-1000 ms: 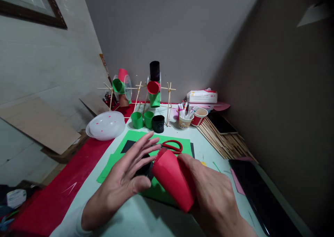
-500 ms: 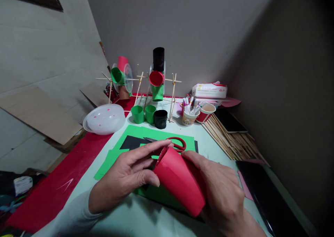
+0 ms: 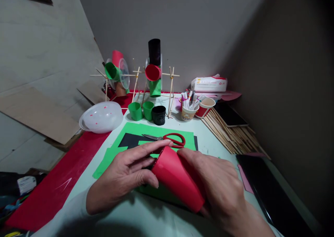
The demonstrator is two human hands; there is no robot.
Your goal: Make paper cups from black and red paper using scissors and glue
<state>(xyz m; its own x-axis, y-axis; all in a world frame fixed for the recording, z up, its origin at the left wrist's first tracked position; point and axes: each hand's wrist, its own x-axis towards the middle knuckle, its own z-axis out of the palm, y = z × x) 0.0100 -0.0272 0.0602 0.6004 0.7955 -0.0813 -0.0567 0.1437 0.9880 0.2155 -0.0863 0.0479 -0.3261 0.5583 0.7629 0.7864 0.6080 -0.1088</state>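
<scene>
The right grip point(image 3: 220, 184) is closed on a red paper cylinder point(image 3: 179, 181), with its thumb along the upper side and the far end of the cylinder set toward the palm. The cylinder lies directly left of the right grip, tilted, with its mouth facing the left grip point(image 3: 127, 174). The left grip is curved around that mouth: the forefinger extends over the upper rim and the thumb sits at the lower rim. Whether the left grip exerts any hold cannot be told. Below and beyond both grips, a green paper sheet point(image 3: 104, 164) lies flat on the bench point(image 3: 207, 139), with a black paper sheet point(image 3: 126, 140) on it. Scissors with red handles point(image 3: 174, 136) lie on these sheets, just beyond the left grip's fingertips, blades pointing left. Farther ahead of the left grip stand two green paper cups point(image 3: 135, 112) and, to their right, a black paper cup point(image 3: 159, 116). Behind these cups, a stick frame point(image 3: 171, 91) carries black, red and green cylinders. Ahead of the right grip stand a cup of markers point(image 3: 188, 114) and a red-and-white cup point(image 3: 206, 108), touching or nearly so. Wooden sticks point(image 3: 221, 134) lie beyond the right grip, and a black flat object point(image 3: 263, 184) lies to its right. A translucent bowl point(image 3: 103, 117) sits well ahead and left of the left grip.
</scene>
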